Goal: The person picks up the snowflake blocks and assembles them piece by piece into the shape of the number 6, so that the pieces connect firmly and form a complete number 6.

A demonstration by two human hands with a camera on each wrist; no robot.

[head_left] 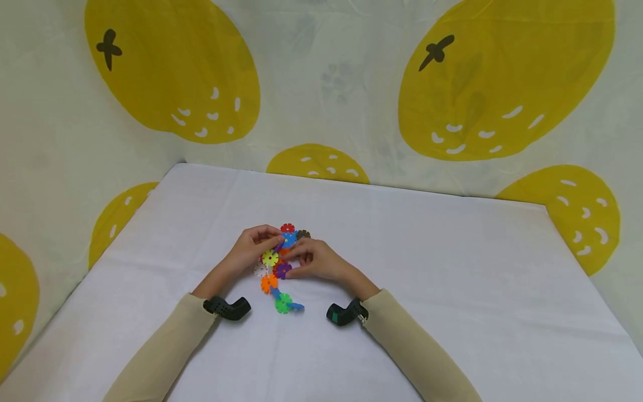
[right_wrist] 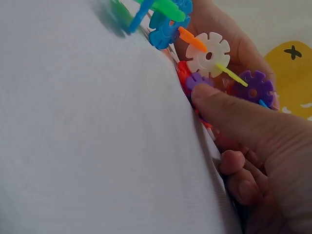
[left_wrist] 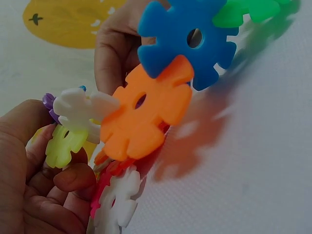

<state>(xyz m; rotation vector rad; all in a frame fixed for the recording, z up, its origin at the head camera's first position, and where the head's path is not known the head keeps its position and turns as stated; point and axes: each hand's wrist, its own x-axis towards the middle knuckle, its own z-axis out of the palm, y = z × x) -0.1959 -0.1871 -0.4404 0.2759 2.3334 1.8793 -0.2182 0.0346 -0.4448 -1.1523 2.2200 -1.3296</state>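
Observation:
A chain of interlocking notched plastic discs in many colours lies bunched between both hands on the table. My left hand (head_left: 251, 245) grips its upper left part; in the left wrist view, the fingers and thumb lie around a yellow disc (left_wrist: 66, 146) joined to a white disc (left_wrist: 80, 108). From the right, my right hand (head_left: 321, 262) pinches a purple disc (right_wrist: 197, 79), its thumb on the front. An orange disc (left_wrist: 146, 107), a blue disc (left_wrist: 178, 39) and a green disc (head_left: 283, 303) form the tail towards me. Beyond the fingers show a red disc (head_left: 287, 228) and a brown disc (head_left: 303, 234).
A white cloth covers the table (head_left: 442, 268). Behind it hangs a pale curtain (head_left: 331, 84) printed with yellow fruit. Black curved camera mounts, a left one (head_left: 228, 308) and a right one (head_left: 346, 312), sit at the wrists above the cloth.

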